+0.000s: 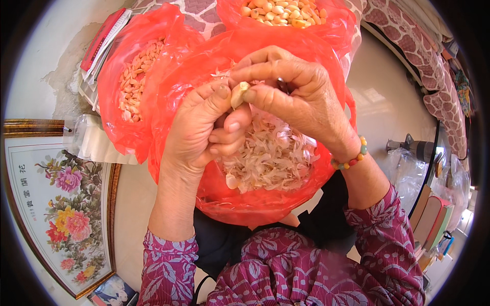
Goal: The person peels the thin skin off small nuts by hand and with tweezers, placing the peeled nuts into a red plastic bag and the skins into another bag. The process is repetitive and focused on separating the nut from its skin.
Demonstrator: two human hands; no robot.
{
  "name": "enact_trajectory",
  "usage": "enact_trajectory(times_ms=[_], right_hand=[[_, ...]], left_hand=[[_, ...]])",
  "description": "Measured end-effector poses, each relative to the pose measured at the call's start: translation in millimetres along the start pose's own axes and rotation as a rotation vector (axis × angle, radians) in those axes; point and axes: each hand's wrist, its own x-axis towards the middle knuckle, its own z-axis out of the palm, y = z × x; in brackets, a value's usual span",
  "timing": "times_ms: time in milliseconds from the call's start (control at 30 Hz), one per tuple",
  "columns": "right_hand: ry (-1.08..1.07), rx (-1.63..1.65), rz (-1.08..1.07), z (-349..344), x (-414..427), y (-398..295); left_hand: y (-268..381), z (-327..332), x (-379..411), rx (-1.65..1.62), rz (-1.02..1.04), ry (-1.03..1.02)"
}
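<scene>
A pale garlic clove point(238, 95) is pinched between my two hands, above a red plastic bag point(245, 212) of papery garlic skins point(271, 160). My left hand point(208, 126) grips the clove with thumb and fingers, its other fingers curled. My right hand point(294, 88) touches the clove's upper end with the thumb, its fingers bent over it; a small dark, shiny thing shows partly behind them, too hidden to name. Peeled cloves point(283, 13) fill a red bag at the top. Unpeeled-looking cloves point(139, 76) lie in another red bag at the left.
The bags rest on a patterned cloth point(197, 11). Books and papers point(105, 42) are stacked at the upper left, beside a wall. A framed flower picture point(113, 214) stands at the left. Clear plastic bags point(405, 176) and upright books point(428, 222) are at the right.
</scene>
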Motion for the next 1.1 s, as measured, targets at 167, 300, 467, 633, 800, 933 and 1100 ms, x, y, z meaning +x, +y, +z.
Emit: enact_trajectory(times_ms=[167,300,467,633,800,933,1100], right_hand=[[-0.055,-0.024,0.084,-3,0,-8],[0.057,0.069,0.202,2,-1,-7],[0.12,0.164,0.28,4,-2,-8],[0.065,0.303,0.29,3,-4,-4],[0.038,0.322,0.413,1,-1,-18],[0.015,0.452,0.477,0,-1,-14],[0.009,0.574,0.451,-1,-1,-10]], left_hand=[[1,2,0,0.109,-0.006,0.079],[-4,7,3,0.652,0.452,0.289],[-13,10,9,0.944,0.777,0.25],[-11,13,7,0.895,0.721,0.279],[-14,12,9,1.028,0.873,0.337],[-15,9,11,1.242,1.065,0.384],[-11,14,15,1.371,1.185,0.24]])
